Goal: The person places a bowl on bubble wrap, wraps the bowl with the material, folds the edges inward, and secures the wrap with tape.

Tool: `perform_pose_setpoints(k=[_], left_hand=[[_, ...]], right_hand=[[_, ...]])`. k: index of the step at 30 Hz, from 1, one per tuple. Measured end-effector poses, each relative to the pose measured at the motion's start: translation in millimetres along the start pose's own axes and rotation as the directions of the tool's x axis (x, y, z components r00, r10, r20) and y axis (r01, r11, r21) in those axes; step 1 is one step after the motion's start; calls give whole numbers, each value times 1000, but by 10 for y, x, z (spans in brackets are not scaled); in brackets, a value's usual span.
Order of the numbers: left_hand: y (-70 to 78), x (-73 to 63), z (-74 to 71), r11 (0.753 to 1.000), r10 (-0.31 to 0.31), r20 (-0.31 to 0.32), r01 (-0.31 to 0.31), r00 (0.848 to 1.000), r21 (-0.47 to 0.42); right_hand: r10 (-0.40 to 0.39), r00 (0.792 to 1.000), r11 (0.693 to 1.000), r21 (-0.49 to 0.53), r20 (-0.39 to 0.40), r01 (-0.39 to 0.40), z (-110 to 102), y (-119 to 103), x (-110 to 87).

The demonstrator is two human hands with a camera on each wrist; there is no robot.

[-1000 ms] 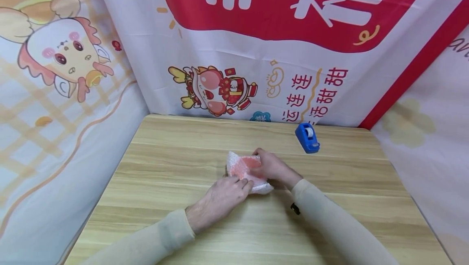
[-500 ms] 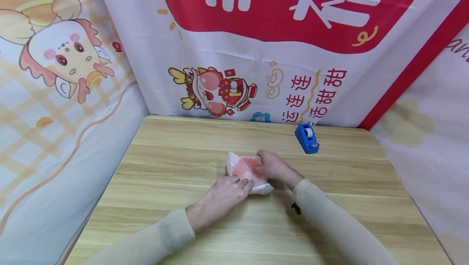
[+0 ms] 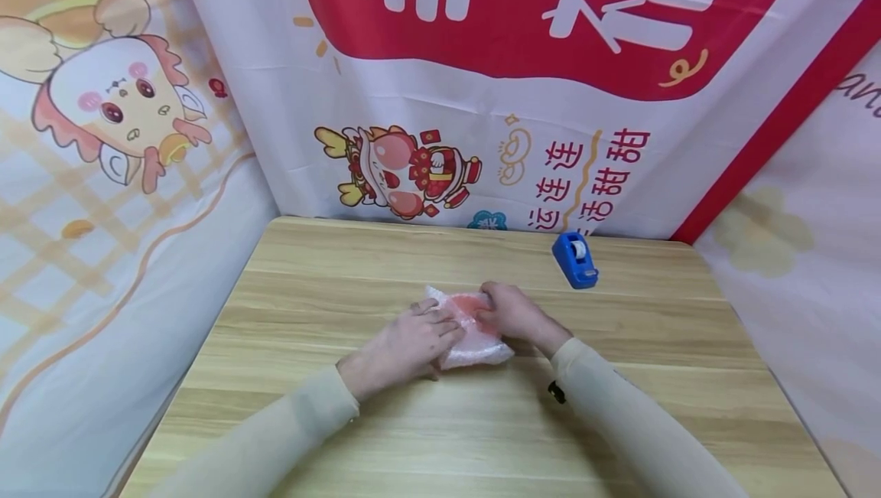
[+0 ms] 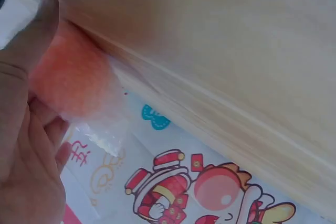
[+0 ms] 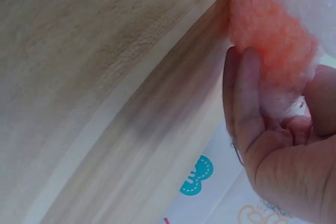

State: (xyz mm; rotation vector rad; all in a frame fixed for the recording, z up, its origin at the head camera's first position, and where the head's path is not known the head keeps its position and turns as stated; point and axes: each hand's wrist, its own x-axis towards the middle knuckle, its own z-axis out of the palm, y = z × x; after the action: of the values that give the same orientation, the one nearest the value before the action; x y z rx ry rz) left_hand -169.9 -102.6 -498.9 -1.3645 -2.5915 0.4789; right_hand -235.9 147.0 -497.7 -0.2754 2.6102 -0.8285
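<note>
A pinkish-orange object in clear bubble wrap (image 3: 475,342) lies near the middle of the wooden table; what is inside cannot be made out. My left hand (image 3: 416,341) holds its left side, the fingers laid over the top of the wrap and the thumb low near the table. At the upper right edge, my right hand (image 3: 516,314) grips the package. In the left wrist view the orange bundle (image 4: 79,80) sits between thumb and fingers. The right wrist view has fingers and thumb on either side of the wrapped bundle (image 5: 275,35).
Toward the back right of the table (image 3: 330,261) stands a blue tape dispenser (image 3: 576,259) with a roll in it. A small black item (image 3: 556,392) shows beside the right forearm. Printed cloths hang behind the table and along both sides.
My left hand has shifted up and left along the package, and the lower white part of the wrap now lies more exposed. The right hand stays almost where it was.
</note>
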Motion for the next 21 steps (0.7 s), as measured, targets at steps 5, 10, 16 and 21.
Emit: perform_pose_setpoints(k=[5,10,16,21], left_hand=[[-98,-32,53,991,62,-25,-59,998,122],[-115,-2,75,994,53,-55,-47,997,102],[-137,113,144,997,-2,-120,11,993,73],[-210,197,210,998,-56,-136,60,989,20]], right_hand=[[-73,997,986,153,28,68,-44,117,1],[-87,994,958,277,59,67,-114,184,-25],[-52,998,941,335,42,35,-189,217,-40],[-50,998,926,376,40,32,-271,237,-71]])
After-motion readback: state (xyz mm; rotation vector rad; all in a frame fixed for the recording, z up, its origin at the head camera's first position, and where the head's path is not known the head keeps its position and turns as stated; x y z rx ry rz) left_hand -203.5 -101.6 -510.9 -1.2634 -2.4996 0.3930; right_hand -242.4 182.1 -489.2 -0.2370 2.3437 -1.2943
